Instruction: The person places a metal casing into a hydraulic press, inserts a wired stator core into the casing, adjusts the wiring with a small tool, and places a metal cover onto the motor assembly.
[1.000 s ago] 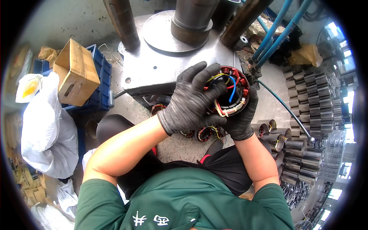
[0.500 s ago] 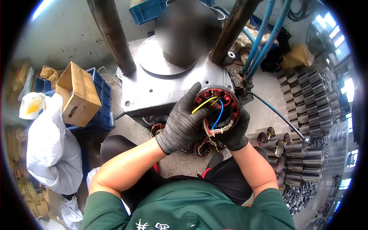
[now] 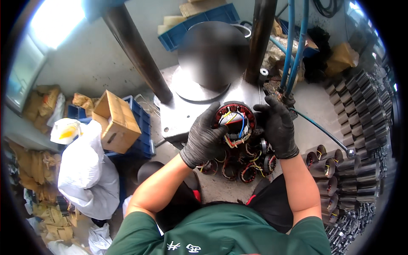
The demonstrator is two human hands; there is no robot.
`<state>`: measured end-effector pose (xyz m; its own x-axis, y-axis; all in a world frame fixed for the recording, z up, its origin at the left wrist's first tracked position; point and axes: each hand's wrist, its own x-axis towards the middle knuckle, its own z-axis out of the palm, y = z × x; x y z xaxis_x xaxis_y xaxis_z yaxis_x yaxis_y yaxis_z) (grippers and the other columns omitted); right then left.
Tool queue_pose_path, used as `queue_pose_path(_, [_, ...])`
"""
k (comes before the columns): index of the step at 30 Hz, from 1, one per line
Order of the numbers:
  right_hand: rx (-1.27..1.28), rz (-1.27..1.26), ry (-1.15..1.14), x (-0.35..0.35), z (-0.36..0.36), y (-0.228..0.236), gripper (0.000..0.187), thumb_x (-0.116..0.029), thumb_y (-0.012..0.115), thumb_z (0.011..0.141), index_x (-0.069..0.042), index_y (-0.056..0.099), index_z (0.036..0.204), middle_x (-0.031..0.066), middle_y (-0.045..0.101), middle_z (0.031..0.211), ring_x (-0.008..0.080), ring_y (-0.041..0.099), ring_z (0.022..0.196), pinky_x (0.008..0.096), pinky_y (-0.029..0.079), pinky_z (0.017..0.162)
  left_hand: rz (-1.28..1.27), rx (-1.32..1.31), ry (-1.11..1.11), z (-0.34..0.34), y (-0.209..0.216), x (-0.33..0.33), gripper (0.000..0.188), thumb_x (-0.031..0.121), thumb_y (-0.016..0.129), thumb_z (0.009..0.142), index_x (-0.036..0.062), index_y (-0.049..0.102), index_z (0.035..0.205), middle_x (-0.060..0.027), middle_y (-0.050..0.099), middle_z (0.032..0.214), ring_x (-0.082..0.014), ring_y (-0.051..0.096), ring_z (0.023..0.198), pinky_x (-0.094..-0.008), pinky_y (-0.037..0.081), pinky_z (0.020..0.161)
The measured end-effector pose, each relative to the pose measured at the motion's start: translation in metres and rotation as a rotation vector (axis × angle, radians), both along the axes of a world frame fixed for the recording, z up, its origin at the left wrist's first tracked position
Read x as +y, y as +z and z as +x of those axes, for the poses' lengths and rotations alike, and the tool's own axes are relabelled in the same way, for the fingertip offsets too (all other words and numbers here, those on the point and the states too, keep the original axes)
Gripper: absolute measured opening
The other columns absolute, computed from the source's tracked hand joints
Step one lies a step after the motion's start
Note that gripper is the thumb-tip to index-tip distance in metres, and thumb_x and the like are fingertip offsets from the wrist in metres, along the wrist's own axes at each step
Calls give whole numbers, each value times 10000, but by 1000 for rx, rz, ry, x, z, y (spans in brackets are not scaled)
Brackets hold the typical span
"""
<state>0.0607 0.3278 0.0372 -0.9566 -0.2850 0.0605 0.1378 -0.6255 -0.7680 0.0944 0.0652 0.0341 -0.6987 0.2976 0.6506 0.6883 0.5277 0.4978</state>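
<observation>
grey floor (image 3: 212, 191), stators (image 3: 269, 163) clustered | machine (image 3: 180, 120) behind | left hand (image 3: 204, 138) gripping wired stator (image 3: 252, 121) | right hand (image 3: 280, 129) unclenched

Left fingers (image 3: 209, 115) hold a stator (image 3: 250, 120); right fingers (image 3: 276, 107) spread beside it.

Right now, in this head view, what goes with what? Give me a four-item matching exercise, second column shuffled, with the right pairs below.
Column one
1. Wire-wound ring
2. Cardboard box
3. Bulging sack
4. Pair of hoses

Column two
A. white, at the picture's left
B. held by the gloved left hand
C. blue, at the picture's upper right
D. brown, with its top open

Right pairs: 1-B, 2-D, 3-A, 4-C
</observation>
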Motion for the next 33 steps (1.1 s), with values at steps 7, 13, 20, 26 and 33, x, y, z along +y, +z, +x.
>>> queue_pose_path(7, [-90,-81,-13,-5,4,12,549,-415,735,928,-85,553,1327,140,741,1025,272,706,927,422,562,871,0,59,38,-40,91,-4,510,48,796,771,22,632,1254,-133,631,1169,-268,675,983,-363,570,851])
queue_pose_path(13, [-143,-36,0,-7,2,6,537,-410,668,959,-82,554,1368,147,738,1062,281,711,951,429,577,871,107,290,46,-154,149,-15,250,142,834,768,85,759,999,-136,644,1180,-336,688,962,-411,580,804])
queue_pose_path(20, [-174,-98,87,-11,3,0,602,-373,702,931,-54,492,1397,150,731,1041,266,709,906,392,585,848,34,-190,304,-254,142,-79,238,251,683,910,66,758,1039,-195,757,953,-363,718,957,-405,559,807])
queue_pose_path(26, [-151,-119,84,-4,6,0,461,-427,736,935,-89,622,1227,88,744,996,202,714,890,349,592,832,74,-368,294,-228,148,-51,276,246,759,873,41,761,1058,-135,778,917,-244,735,869,-346,551,794])
queue_pose_path(33, [-124,-77,141,-18,10,-4,457,-417,727,950,-70,626,1230,72,728,959,174,693,842,318,580,795,-33,-368,262,-206,162,-37,419,110,886,790,-11,717,1154,-54,761,1069,-124,669,943,-289,529,885])
